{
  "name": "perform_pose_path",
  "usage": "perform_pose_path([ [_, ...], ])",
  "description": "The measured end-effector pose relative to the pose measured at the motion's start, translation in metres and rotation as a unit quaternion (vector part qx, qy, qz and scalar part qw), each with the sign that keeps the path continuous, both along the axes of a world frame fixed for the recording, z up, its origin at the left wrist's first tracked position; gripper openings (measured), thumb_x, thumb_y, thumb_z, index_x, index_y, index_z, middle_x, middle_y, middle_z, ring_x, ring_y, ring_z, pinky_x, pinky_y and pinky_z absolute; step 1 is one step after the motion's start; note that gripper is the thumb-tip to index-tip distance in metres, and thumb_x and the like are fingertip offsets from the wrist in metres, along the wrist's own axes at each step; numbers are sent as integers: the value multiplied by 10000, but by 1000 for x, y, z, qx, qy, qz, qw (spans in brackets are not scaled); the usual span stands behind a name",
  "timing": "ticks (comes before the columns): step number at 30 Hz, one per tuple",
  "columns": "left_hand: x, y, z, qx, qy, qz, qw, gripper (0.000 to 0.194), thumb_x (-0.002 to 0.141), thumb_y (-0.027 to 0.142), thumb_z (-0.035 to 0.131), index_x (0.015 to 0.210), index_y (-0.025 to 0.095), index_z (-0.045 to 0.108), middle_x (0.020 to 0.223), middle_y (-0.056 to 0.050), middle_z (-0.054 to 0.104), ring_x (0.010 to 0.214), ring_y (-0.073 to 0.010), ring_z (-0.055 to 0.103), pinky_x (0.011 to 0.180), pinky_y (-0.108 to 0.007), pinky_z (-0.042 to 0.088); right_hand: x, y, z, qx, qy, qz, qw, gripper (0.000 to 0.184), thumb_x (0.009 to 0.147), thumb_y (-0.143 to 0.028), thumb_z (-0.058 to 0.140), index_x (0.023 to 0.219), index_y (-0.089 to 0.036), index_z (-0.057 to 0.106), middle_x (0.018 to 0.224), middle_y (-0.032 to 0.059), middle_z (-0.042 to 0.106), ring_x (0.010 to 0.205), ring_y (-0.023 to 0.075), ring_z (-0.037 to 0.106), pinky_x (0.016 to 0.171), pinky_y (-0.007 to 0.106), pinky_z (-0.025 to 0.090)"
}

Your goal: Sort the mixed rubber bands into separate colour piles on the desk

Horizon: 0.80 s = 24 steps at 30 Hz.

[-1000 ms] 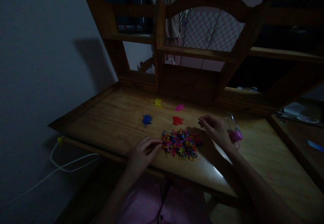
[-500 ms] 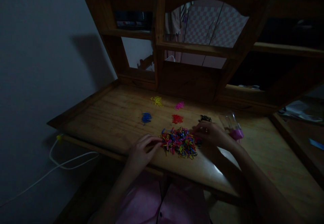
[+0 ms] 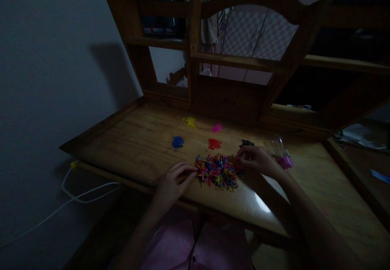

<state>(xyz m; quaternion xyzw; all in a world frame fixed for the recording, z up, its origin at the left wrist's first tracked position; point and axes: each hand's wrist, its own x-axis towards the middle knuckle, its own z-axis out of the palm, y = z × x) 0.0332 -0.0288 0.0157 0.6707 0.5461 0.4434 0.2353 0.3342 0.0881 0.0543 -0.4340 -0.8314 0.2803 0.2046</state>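
Note:
A mixed heap of small coloured clips (image 3: 217, 172), which look like paper clips, lies near the desk's front edge. At its left side, my left hand (image 3: 175, 179) has thumb and fingers drawn together at the heap's edge. My right hand (image 3: 256, 159) pinches at the heap's right side; whatever sits between the fingertips of either hand is too small and dark to make out. Beyond the heap are separate little piles: blue clips (image 3: 177, 142), yellow clips (image 3: 190, 123), pink clips (image 3: 217, 128), red clips (image 3: 214, 143) and black clips (image 3: 246, 143), the last just behind my right hand.
A clear plastic jar with a pink lid (image 3: 285, 162) lies on its side right of my right hand. The wooden desk (image 3: 128, 140) has a shelf unit (image 3: 237, 60) along its back. A white cable (image 3: 91, 192) hangs off the left front corner.
My right hand has shifted slightly right and its fingers have drawn in at the heap's edge. My left hand stays at the heap's left side. The view has tilted a little.

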Motion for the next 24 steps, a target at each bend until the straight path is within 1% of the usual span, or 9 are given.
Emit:
perform_pose_path([
  [3,1,0,1,-4,-20,10,1000,141,876,302,585,916,231,700,949,-43,687,913,-194,644,843,-320,522,-2,0,2,-22,41,-12,999,167,806,-340,626,822,-182,677,645,4,605,554,120,494,498,245,356],
  [8,19,12,11,-19,-73,21,997,163,870,327,600,957,224,692,973,-45,682,869,-175,654,800,-305,545,-14,-3,4,-100,147,-14,984,217,779,-396,669,830,-185,662,760,42,653,635,145,573,537,260,436],
  [10,30,22,16,-24,-105,3,994,217,860,346,615,1022,219,682,993,-57,688,856,-174,662,779,-308,557,-24,-7,5,-122,171,-2,978,215,777,-396,678,827,-188,656,748,35,645,627,139,569,540,258,438],
  [13,46,39,24,-33,-157,-50,986,314,840,348,643,1119,206,658,1030,-77,694,866,-178,674,786,-314,567,-37,-14,5,-136,176,14,975,203,796,-390,664,837,-192,652,704,15,619,584,121,536,512,244,410],
  [15,52,48,28,-27,-165,-77,983,282,827,338,659,1073,201,685,1019,-77,698,887,-183,675,803,-308,561,-44,-18,4,-133,172,23,976,194,805,-381,655,836,-189,653,686,8,609,575,115,524,507,238,397],
  [17,55,54,30,-11,-148,-83,985,189,809,329,679,945,205,722,958,-63,706,887,-188,672,811,-301,549,-48,-21,3,-136,177,31,974,193,808,-370,654,837,-180,649,707,12,620,599,119,540,530,238,409],
  [19,57,57,31,-4,-130,-81,988,133,796,328,692,845,209,728,891,-46,709,859,-188,671,802,-296,539,-50,-22,3,-158,199,39,966,193,806,-361,659,845,-174,629,742,19,638,631,123,565,557,237,425],
  [21,59,58,29,-18,-136,-86,987,136,795,337,690,826,207,717,850,-34,712,818,-183,674,778,-289,540,-51,-23,3,-191,231,44,953,197,795,-349,674,854,-176,600,749,16,645,642,122,582,559,226,428],
  [24,61,56,26,-53,-178,-99,978,180,797,366,680,857,198,697,850,-31,717,800,-179,682,758,-282,550,-50,-24,3,-220,265,45,938,224,769,-343,702,861,-182,577,739,5,641,622,113,583,524,207,412],
])
